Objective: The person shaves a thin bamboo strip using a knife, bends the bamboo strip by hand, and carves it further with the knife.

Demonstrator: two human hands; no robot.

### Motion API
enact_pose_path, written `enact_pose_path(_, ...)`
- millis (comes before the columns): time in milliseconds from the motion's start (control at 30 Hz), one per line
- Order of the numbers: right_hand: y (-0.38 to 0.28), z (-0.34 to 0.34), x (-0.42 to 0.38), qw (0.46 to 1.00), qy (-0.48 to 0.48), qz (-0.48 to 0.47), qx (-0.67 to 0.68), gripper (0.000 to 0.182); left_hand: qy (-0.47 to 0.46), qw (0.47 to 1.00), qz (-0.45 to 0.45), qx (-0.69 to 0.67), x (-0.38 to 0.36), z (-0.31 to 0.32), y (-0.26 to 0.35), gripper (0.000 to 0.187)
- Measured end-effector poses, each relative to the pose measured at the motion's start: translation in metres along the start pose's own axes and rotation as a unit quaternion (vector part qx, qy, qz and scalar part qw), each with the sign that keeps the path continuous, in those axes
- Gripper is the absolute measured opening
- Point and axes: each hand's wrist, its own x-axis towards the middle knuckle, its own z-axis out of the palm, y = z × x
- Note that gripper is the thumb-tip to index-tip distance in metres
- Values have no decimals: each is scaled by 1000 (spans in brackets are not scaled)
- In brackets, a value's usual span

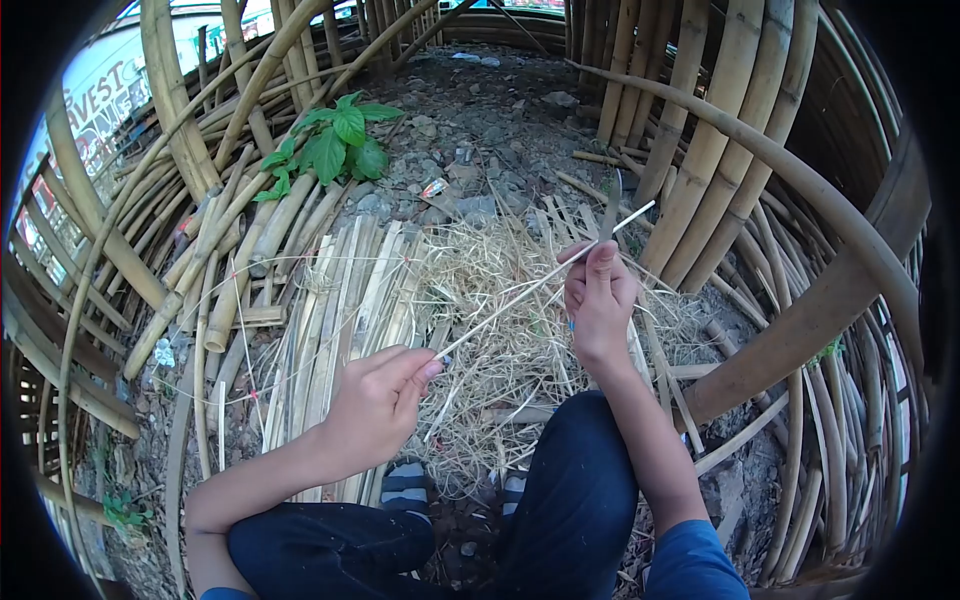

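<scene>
A thin pale bamboo strip (510, 305) runs slantwise from lower left to upper right in front of me. My left hand (375, 405) is closed, pinching the strip's lower end between thumb and fingers. My right hand (603, 300) is closed round a knife (612, 208), whose narrow blade points up and away. The strip crosses the blade just above my right thumb, its far end sticking out beyond. Most of the knife's handle is hidden in my fist. Below both hands lies a heap of curly bamboo shavings (500, 290).
Split bamboo slats (345, 275) lie left of the shavings. Thick bamboo poles (735, 130) stand at right, with a bent pole (780, 165) arching near my right arm. A leafy plant (335, 140) grows by stacked poles at left. Stony ground (450, 110) stretches ahead.
</scene>
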Motion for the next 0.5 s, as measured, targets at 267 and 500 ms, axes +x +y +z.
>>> enact_pose_path(267,-9,34,-33,858,-191,-205,-430,32,55,998,11,28,9,0,7,11)
enact_pose_path(500,-7,42,-37,817,-207,-300,-447,29,61,997,31,38,8,-4,11,9)
